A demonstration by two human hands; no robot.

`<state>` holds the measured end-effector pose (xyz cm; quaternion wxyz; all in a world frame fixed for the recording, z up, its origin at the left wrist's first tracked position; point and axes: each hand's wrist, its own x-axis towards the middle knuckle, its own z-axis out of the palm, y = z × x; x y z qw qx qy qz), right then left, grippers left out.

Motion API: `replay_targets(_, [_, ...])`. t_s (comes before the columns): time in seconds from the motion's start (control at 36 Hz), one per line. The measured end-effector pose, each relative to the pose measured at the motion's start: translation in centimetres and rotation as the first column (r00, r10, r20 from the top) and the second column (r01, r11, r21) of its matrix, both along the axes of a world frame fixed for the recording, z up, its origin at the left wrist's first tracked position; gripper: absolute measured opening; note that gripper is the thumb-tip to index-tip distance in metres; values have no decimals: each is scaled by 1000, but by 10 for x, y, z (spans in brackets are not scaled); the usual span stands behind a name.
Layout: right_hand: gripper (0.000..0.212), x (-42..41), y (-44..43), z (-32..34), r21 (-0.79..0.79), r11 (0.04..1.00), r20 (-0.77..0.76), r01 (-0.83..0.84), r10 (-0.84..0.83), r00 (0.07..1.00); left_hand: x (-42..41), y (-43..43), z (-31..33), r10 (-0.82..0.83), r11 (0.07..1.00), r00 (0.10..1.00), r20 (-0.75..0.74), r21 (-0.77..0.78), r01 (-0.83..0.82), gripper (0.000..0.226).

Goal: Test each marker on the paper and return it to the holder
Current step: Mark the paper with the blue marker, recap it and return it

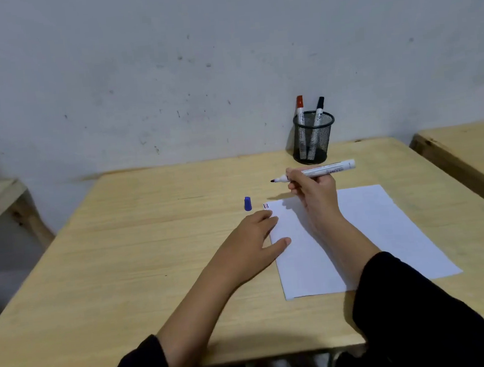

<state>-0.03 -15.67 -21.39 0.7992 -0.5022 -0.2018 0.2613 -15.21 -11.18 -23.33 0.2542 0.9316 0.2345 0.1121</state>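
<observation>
Uncapped marker [321,170] in right hand [313,190], above paper [385,229]

Scuffed grey wall [165,58], wooden table [124,252]

There are three markers. Two stand in the cup: one with a red cap [300,106] and one with a black cap [319,109]. The third marker [326,169] has no cap on and is up in the right hand [313,191]. There is one black mesh cup [313,140], far back on the table. There is one loose blue cap [247,204]. There is one sheet of white paper [385,229]. There are two hands; the left hand [254,240] is the other one. There is one table [124,252] under it all, and part of one more table [465,146] on the far right.
</observation>
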Motion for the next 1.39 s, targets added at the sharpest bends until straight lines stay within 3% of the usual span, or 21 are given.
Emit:
replay_targets(0.17, [11,7,-10,12,7,999,92,-43,42,995,1,7,4,31,999,994,105,-32,-28,41])
replay_targets(0.31, [13,13,-22,23,46,993,83,-104,100,992,4,20,16,176,984,953,246,-33,-174,40])
replay_targets(0.47, [16,17,-34,35,62,987,115,-148,141,983,16,42,22,245,968,962,119,-79,-236,42])
replay_targets(0.58, [17,19,-40,38,70,987,133,-146,135,982,28,49,21,266,964,963,46,-10,-266,25])
replay_targets(0.67, [19,20,-44,39,65,987,154,-149,138,978,30,51,22,270,963,960,68,0,-271,18])
replay_targets(0.75, [17,21,-48,41,70,986,158,-148,136,978,30,46,28,330,937,926,184,-180,-298,17])
replay_targets(0.83, [16,22,-49,43,82,987,146,-142,129,981,30,36,40,412,854,840,354,-470,-221,13])
replay_targets(1.0, [19,18,-47,47,115,981,140,-156,139,980,34,26,58,473,628,733,488,-771,108,8])
replay_targets(1.17, [18,14,-47,53,140,973,145,-181,160,976,39,15,70,508,497,694,510,-832,247,9])
replay_targets(1.39, [16,12,-51,59,142,970,157,-199,176,972,40,8,74,481,447,701,526,-835,320,11])
